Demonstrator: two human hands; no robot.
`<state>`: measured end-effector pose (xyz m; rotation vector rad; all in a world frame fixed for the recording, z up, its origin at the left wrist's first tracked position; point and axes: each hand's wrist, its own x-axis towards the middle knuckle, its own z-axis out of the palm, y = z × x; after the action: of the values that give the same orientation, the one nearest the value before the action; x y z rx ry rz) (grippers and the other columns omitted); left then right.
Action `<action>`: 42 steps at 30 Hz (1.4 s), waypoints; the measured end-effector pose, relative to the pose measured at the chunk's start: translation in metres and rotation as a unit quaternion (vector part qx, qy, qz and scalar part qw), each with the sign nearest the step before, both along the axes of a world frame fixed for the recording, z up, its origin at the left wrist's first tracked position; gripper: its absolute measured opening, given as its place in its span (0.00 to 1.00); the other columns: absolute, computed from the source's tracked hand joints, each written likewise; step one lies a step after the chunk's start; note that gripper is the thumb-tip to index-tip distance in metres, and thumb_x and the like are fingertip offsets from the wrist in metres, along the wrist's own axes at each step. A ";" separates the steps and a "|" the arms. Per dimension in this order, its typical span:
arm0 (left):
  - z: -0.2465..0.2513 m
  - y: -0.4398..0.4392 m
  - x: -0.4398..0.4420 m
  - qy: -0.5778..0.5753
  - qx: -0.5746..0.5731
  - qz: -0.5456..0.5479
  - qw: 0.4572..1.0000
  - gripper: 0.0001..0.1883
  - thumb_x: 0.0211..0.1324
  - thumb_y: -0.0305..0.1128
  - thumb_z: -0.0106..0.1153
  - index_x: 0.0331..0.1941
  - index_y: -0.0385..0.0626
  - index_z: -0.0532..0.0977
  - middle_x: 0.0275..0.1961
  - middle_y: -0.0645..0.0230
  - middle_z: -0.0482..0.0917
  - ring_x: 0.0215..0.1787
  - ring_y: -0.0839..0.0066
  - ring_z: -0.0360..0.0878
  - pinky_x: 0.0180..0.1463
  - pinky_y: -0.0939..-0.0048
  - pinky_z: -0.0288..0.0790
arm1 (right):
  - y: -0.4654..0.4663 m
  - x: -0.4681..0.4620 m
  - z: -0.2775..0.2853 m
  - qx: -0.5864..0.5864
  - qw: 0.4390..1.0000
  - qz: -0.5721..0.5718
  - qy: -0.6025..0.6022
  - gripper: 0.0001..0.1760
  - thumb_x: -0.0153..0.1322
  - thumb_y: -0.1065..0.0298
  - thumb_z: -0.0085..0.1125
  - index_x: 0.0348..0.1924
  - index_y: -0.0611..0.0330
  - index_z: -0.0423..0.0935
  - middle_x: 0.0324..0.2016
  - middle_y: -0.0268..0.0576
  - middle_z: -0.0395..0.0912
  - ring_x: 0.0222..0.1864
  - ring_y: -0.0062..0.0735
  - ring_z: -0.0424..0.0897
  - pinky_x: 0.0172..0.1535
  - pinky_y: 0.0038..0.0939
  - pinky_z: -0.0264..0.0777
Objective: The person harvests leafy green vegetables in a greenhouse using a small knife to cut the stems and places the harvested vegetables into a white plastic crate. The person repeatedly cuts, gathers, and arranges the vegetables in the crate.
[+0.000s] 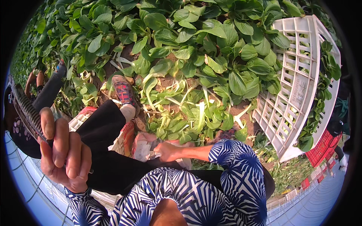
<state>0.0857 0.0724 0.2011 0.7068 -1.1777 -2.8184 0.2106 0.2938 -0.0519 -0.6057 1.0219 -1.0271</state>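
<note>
Raised at the left, my left hand [65, 152] is closed around a dark tool, mostly hidden by the fingers. From it a ridged, curved grey strip [27, 104], which looks like a serrated blade, runs up and left. My right hand [167, 152] is a fist at the crumpled pink-and-white plastic sack [142, 144] by my legs, its fingertips gathering pale plastic. Just beyond lie loose, partly yellowed leaves [195, 113] of a leafy green like bok choy. Standing bok choy plants [181, 31] grow densely farther out.
A white plastic crate [291, 93] with greens inside tilts at the right, bearing writing. Behind it is a red crate [323, 148]. My plaid shoe [123, 91] rests on soil. Another person's hands [34, 80] are among plants at far left, beside a dark sleeve or leg [51, 87].
</note>
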 end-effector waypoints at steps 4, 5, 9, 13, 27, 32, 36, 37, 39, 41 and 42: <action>-0.008 0.004 -0.075 0.054 -0.026 -0.098 0.993 0.11 0.73 0.35 0.42 0.51 0.41 0.62 0.30 0.73 0.61 0.25 0.82 0.62 0.27 0.75 0.63 | 0.004 -0.094 0.043 0.142 0.989 -0.001 0.037 0.26 0.57 0.72 0.59 0.50 0.64 0.77 0.23 0.51 0.79 0.28 0.45 0.80 0.35 0.41 0.73; -0.009 0.004 -0.091 0.061 -0.061 -0.106 0.991 0.13 0.73 0.36 0.44 0.53 0.40 0.63 0.30 0.73 0.61 0.28 0.81 0.62 0.30 0.74 0.64 | 0.005 -0.105 0.055 0.120 0.991 -0.021 0.054 0.28 0.57 0.72 0.59 0.52 0.65 0.76 0.25 0.52 0.80 0.30 0.44 0.81 0.36 0.41 0.73; -0.015 -0.004 -0.135 0.150 -0.169 -0.112 0.968 0.19 0.72 0.41 0.46 0.58 0.41 0.66 0.39 0.67 0.72 0.36 0.76 0.72 0.46 0.65 0.77 | 0.002 -0.126 0.074 0.069 0.975 -0.061 0.200 0.29 0.56 0.72 0.55 0.53 0.61 0.76 0.40 0.61 0.80 0.45 0.52 0.80 0.48 0.42 0.74; -0.019 -0.009 -0.139 0.240 -0.212 -0.179 0.930 0.20 0.71 0.42 0.48 0.58 0.41 0.67 0.37 0.67 0.74 0.31 0.78 0.73 0.33 0.72 0.73 | 0.002 -0.165 0.073 0.067 0.917 -0.023 0.392 0.25 0.60 0.64 0.60 0.50 0.64 0.76 0.41 0.56 0.79 0.47 0.49 0.79 0.50 0.42 0.72; -0.005 0.125 -0.088 0.325 -0.245 -0.382 0.829 0.12 0.59 0.35 0.65 0.35 0.36 0.75 0.26 0.68 0.79 0.24 0.81 0.77 0.28 0.79 0.71 | 0.061 -0.208 0.284 -0.116 0.755 -0.534 0.362 0.23 0.74 0.49 0.58 0.47 0.64 0.79 0.25 0.36 0.79 0.31 0.20 0.81 0.26 0.24 0.78; -0.018 0.091 -0.112 0.398 -0.423 -0.342 0.738 0.28 0.57 0.43 0.66 0.58 0.40 0.73 0.52 0.61 0.80 0.49 0.71 0.81 0.54 0.67 0.75 | 0.121 -0.222 0.306 -0.208 0.607 -0.609 0.467 0.20 0.78 0.54 0.49 0.39 0.65 0.76 0.32 0.45 0.82 0.32 0.30 0.83 0.39 0.30 0.78; -0.058 0.069 -0.150 0.302 -0.449 -0.393 0.743 0.21 0.63 0.43 0.60 0.52 0.39 0.77 0.45 0.63 0.83 0.47 0.76 0.80 0.52 0.71 0.73 | 0.198 -0.212 0.269 0.051 0.606 -0.687 0.397 0.21 0.77 0.49 0.51 0.36 0.62 0.74 0.22 0.40 0.77 0.25 0.25 0.79 0.33 0.28 0.75; -0.064 0.062 -0.161 0.272 -0.476 -0.401 0.734 0.20 0.63 0.43 0.60 0.51 0.39 0.78 0.44 0.64 0.84 0.46 0.77 0.79 0.51 0.71 0.73 | 0.204 -0.212 0.237 0.152 0.603 -0.675 0.397 0.23 0.76 0.46 0.53 0.34 0.62 0.74 0.22 0.41 0.79 0.24 0.24 0.78 0.32 0.27 0.74; -0.086 0.068 -0.178 0.278 -0.489 -0.416 0.715 0.19 0.63 0.42 0.60 0.49 0.38 0.78 0.42 0.64 0.84 0.44 0.78 0.79 0.50 0.72 0.73 | 0.213 -0.198 0.167 0.245 0.606 -0.607 0.452 0.24 0.74 0.48 0.55 0.34 0.66 0.72 0.24 0.43 0.78 0.27 0.30 0.76 0.35 0.34 0.72; -0.110 0.084 -0.184 0.272 -0.483 -0.430 0.712 0.17 0.63 0.38 0.59 0.48 0.37 0.78 0.40 0.59 0.84 0.42 0.72 0.82 0.47 0.69 0.75 | 0.218 -0.172 0.100 0.238 0.600 -0.589 0.486 0.21 0.72 0.53 0.55 0.34 0.68 0.72 0.26 0.46 0.77 0.29 0.34 0.73 0.37 0.38 0.70; -0.122 0.094 -0.188 0.264 -0.483 -0.454 0.700 0.16 0.62 0.37 0.59 0.47 0.37 0.78 0.40 0.58 0.84 0.41 0.70 0.82 0.46 0.67 0.75 | 0.218 -0.163 0.071 0.237 0.604 -0.585 0.486 0.20 0.71 0.55 0.55 0.34 0.69 0.71 0.26 0.48 0.77 0.29 0.35 0.72 0.38 0.39 0.69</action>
<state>-0.1024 0.1666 0.0794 -0.9094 -2.8849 -1.8374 0.0480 0.5121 0.0192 0.1489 2.8017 -1.4226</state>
